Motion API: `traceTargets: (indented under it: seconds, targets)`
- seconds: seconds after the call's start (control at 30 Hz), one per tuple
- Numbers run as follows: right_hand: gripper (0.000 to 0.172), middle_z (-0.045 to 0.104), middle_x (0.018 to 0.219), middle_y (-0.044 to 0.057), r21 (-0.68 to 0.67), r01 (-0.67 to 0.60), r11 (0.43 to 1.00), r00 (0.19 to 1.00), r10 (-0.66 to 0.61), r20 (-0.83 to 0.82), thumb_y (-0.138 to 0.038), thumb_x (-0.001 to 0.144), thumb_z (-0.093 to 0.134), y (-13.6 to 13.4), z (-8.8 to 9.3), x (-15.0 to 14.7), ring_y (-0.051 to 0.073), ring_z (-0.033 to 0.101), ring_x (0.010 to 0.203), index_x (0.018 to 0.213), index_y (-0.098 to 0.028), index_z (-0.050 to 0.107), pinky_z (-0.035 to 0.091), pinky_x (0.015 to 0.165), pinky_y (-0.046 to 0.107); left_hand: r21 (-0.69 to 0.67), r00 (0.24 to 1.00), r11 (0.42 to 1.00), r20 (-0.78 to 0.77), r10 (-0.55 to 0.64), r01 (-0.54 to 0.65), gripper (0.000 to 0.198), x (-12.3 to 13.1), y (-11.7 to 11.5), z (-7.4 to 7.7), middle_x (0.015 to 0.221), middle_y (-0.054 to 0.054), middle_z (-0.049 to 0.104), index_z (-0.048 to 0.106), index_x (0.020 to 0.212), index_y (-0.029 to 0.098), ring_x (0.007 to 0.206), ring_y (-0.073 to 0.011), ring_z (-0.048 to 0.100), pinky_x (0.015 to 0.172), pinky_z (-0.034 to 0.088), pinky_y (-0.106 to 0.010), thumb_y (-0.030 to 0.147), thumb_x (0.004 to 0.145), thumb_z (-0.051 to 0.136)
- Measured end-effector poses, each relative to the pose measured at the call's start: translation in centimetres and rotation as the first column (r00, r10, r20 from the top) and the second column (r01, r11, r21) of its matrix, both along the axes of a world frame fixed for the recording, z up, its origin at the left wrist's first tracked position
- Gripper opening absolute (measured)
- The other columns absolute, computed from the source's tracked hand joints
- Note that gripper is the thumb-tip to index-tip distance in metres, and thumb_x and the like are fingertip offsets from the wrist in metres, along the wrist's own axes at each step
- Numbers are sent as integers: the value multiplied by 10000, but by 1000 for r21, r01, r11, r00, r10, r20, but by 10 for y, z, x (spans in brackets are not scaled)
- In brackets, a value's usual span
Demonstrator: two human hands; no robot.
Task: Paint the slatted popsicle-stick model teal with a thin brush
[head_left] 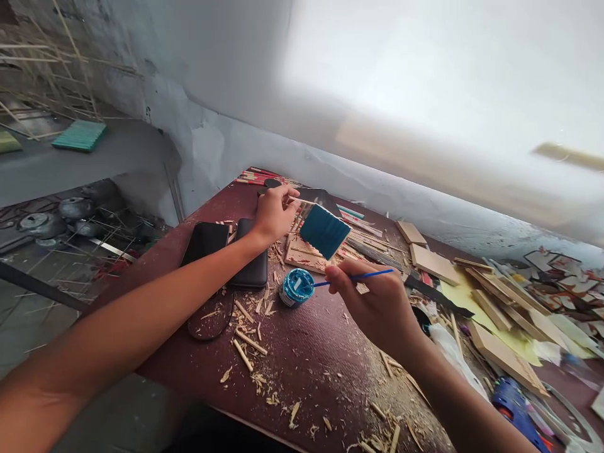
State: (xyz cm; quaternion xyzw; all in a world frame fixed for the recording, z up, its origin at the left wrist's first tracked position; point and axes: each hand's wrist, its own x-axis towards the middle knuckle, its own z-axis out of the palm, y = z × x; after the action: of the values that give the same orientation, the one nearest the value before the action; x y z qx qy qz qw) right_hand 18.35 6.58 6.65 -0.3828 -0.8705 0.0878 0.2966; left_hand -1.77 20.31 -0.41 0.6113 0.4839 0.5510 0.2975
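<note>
Over maroon table (302, 352) our L hand (274, 214) pinches teal-painted slatted wooden panel (324, 231), R hand (377, 305) grips thin blue paintbrush (353, 277) w/ tip in small open teal paint pot (296, 287); an overloaded brush could drip.

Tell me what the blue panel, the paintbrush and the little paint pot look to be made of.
Blue panel: likely thin wooden sticks side by side, judging by its ridged face and bare stick ends; matte blue paint coat.
Paintbrush: slim glossy blue handle, plastic or lacquered wood; its tip dips into the pot.
Paint pot: small round tub, probably plastic, smeared with wet blue paint.
</note>
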Motion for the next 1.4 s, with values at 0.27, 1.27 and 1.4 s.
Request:
traceTargets:
  seconds: [0.27, 1.27, 1.4]
  targets:
    - [416, 520, 585, -34, -96, -59, 994, 995, 66, 75, -321, 1095, 519, 11, -3, -3, 99, 464, 536, 706, -196, 597, 354, 543, 285, -29, 983, 999, -177, 40, -46, 392, -2, -3, 8, 1357, -113, 658, 635, 1356, 177, 1154, -256, 692, 978, 615, -473, 406, 1043, 691]
    - [349, 684, 620, 26, -61, 59, 996, 811, -83, -580, -492, 999, 738, 0, 83, 80, 86, 524, 442, 841, -204, 859, 354, 432, 303, 119, 741, 993, -666, 85, -7, 361, -21, -23, 29, 1346, -110, 665, 648, 1336, 185, 1140, -246, 695, 974, 617, -460, 403, 1050, 681]
    - [340, 691, 624, 34, -91, 30, 995, 780, -80, -621, -455, 1010, 737, 5, 89, 91, 86, 513, 428, 830, -185, 838, 361, 449, 323, 173, 796, 983, -602, 61, 56, 350, -18, -24, 25, 1332, -107, 671, 653, 1325, 185, 1124, -239, 699, 963, 620, -450, 403, 1052, 679]
